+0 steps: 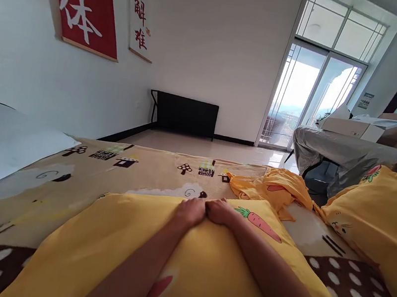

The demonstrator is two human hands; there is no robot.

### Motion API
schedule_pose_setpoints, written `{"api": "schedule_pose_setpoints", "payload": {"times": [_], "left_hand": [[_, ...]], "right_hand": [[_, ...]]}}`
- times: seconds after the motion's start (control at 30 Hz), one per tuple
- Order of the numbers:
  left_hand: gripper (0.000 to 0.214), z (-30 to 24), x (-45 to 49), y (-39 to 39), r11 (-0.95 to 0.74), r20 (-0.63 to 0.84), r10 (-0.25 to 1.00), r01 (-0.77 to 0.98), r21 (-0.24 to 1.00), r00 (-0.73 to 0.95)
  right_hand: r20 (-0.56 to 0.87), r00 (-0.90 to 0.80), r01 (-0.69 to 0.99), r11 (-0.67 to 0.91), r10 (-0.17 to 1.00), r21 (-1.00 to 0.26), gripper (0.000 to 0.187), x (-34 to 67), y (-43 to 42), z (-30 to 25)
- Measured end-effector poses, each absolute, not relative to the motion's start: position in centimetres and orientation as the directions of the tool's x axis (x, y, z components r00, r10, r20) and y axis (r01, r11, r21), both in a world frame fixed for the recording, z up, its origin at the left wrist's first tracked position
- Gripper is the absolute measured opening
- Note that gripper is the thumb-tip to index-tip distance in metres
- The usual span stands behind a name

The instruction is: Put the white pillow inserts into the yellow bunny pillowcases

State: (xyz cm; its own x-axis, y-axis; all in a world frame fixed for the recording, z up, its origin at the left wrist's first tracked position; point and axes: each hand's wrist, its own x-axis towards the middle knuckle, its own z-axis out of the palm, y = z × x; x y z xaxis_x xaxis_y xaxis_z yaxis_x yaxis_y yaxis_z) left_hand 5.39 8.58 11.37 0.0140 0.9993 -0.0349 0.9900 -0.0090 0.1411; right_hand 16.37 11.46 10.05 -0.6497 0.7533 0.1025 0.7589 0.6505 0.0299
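A yellow pillow (102, 233) with carrot prints lies in front of me on a patterned blanket (156, 174). My left hand (191, 211) is closed on the middle of its far edge. Right beside it, my right hand (220, 211) grips the same edge, knuckles up. The two hands touch or nearly touch, and their fingertips are hidden in the fabric. A crumpled orange cloth (271, 185) with a carrot print lies beyond the pillow's far right corner. Another yellow pillow (378, 222) with a small animal face printed on it rests to the right.
White sheeting (2, 147) covers the left side. At the right back, a plastic-covered table (349, 147) bears open boxes (345, 126). A black folded panel (184, 114) leans against the far wall, left of a glass door (305, 90). Scrolls (87, 5) hang on the left wall.
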Motion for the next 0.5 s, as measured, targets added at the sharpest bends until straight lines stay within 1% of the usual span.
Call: {"api": "schedule_pose_setpoints", "payload": {"times": [0.1,0.17,0.23,0.4,0.5], "left_hand": [[0.035,8.1,4.3,8.1,-0.026,0.026,0.999,0.987,0.160,0.022],[0.037,7.2,4.0,8.0,-0.047,0.059,0.998,0.984,0.174,0.037],[0.039,7.0,3.9,8.4,-0.065,0.071,0.996,0.980,0.191,0.052],[0.044,7.1,3.5,9.0,-0.080,0.058,0.996,0.970,0.228,0.068],[0.050,7.2,2.5,8.8,-0.021,0.048,0.999,0.973,0.230,0.010]], "right_hand": [[0.181,-0.653,0.732,0.674,0.736,-0.098,0.032,17.3,11.7,7.0],[0.222,-0.638,0.720,0.673,0.737,-0.166,0.034,17.8,11.8,6.0],[0.233,-0.628,0.711,0.669,0.743,-0.217,0.033,18.0,12.0,5.7],[0.224,-0.597,0.717,0.637,0.771,-0.282,0.032,18.5,12.9,6.0],[0.212,-0.540,0.760,0.580,0.814,-0.293,0.032,19.6,13.5,6.1]]}}
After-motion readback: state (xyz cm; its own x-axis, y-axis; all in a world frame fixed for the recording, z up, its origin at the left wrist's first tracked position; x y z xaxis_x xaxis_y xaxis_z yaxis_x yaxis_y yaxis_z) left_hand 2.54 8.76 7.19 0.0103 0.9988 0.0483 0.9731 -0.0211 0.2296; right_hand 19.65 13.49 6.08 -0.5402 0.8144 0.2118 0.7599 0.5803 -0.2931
